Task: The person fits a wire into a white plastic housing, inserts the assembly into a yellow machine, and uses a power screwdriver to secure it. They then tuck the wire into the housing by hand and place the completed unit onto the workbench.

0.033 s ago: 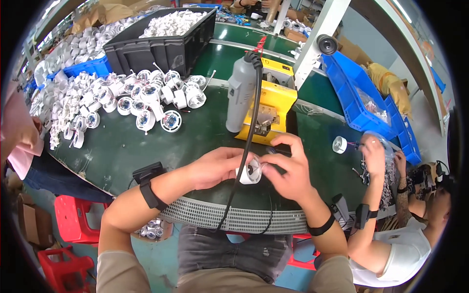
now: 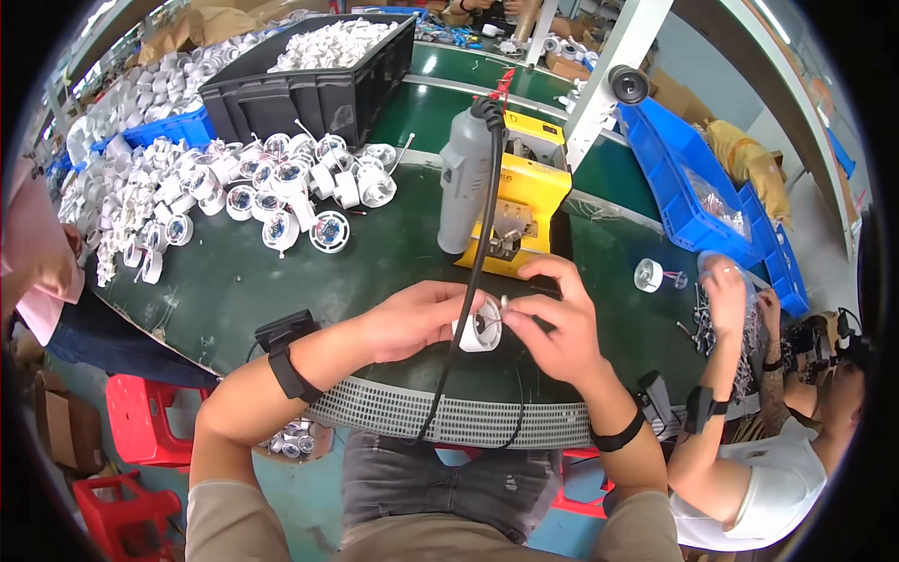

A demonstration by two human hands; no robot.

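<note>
A small white round housing [image 2: 478, 338], with thin wires inside its open face, is held in the fingers of my left hand [image 2: 405, 324]. Just right of it, my right hand [image 2: 565, 330] pinches a thin wire by its thumb and fingertips, close to a small white end piece [image 2: 505, 303]. A black cable [image 2: 479, 253] hangs in front of the left fingertips and hides part of the grip. Beyond my hands, a yellow machine [image 2: 526, 211] stands on the green table, and a grey handheld power tool [image 2: 463, 178] hangs beside it.
Wired white housings [image 2: 279, 229] lie heaped at the left, before a black crate [image 2: 309, 94] of white parts. Blue bins [image 2: 688, 220] stand at the right. A co-worker's hand [image 2: 723, 295] is near another white housing [image 2: 647, 275]. Grey perforated trim [image 2: 468, 423] edges the table.
My right fingertips have shifted slightly, and the small white end piece now shows above them. At the right, the co-worker's housing has turned a little and a clear round piece shows beside it.
</note>
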